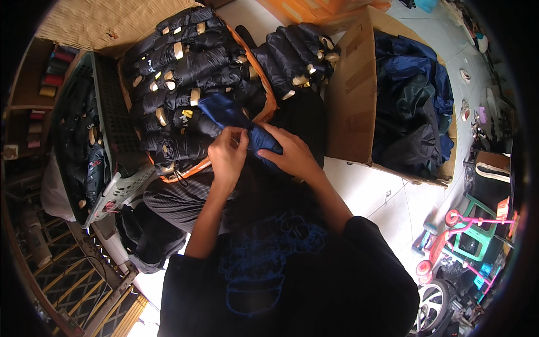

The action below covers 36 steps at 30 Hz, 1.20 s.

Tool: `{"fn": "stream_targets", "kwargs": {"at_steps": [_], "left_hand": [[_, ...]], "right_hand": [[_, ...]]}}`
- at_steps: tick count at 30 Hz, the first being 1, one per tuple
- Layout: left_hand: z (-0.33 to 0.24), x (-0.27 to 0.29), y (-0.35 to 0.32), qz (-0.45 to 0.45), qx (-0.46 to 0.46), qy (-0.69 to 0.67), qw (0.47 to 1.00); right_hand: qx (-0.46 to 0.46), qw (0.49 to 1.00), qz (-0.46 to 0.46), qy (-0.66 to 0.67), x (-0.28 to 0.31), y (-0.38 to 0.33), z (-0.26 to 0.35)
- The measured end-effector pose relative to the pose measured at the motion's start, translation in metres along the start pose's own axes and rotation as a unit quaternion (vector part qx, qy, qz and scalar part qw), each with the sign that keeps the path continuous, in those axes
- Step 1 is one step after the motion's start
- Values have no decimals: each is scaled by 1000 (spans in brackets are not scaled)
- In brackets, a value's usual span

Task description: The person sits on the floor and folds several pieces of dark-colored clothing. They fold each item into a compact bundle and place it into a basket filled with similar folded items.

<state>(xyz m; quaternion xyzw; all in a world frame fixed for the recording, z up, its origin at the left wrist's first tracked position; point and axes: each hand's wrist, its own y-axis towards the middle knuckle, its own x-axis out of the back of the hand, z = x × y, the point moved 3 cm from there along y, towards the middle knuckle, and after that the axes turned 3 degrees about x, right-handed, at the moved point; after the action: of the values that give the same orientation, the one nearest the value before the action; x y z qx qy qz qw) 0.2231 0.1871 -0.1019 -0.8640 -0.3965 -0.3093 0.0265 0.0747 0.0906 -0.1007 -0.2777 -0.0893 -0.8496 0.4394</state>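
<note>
A rolled bundle of shiny dark blue fabric (224,111) lies slantwise between my hands, above my lap. My right hand (289,153) is wrapped round its near end, the thumb lying along the fabric. With thumb and forefinger pinched together, my left hand (227,156) grips the bundle's edge near its middle. The far end of the bundle reaches over a large open carton packed with rows of black fabric rolls (202,59). Many of those rolls show a pale, wood-coloured end piece. What is inside the blue bundle is hidden.
More black rolls (289,59) lie right of the packed carton. A cardboard box (351,92) at the right holds loose blue and black fabric (412,84). At the left stands a dark green perforated basket (129,95). A pink scooter (463,222) and green stool (477,227) are lower right.
</note>
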Motion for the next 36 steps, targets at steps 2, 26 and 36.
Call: {"fn": "stream_targets", "kwargs": {"at_steps": [2,26,36], "left_hand": [[-6,0,-3,-13,-28,23,999],[16,4,-15,-43,8,9,999],[11,8,-14,-47,52,-28,997]], "right_hand": [[-9,1000,9,-5,0,0,-1],[1,981,-100,166,-24,9,-6],[-18,987,-2,162,-38,4,-13]]}}
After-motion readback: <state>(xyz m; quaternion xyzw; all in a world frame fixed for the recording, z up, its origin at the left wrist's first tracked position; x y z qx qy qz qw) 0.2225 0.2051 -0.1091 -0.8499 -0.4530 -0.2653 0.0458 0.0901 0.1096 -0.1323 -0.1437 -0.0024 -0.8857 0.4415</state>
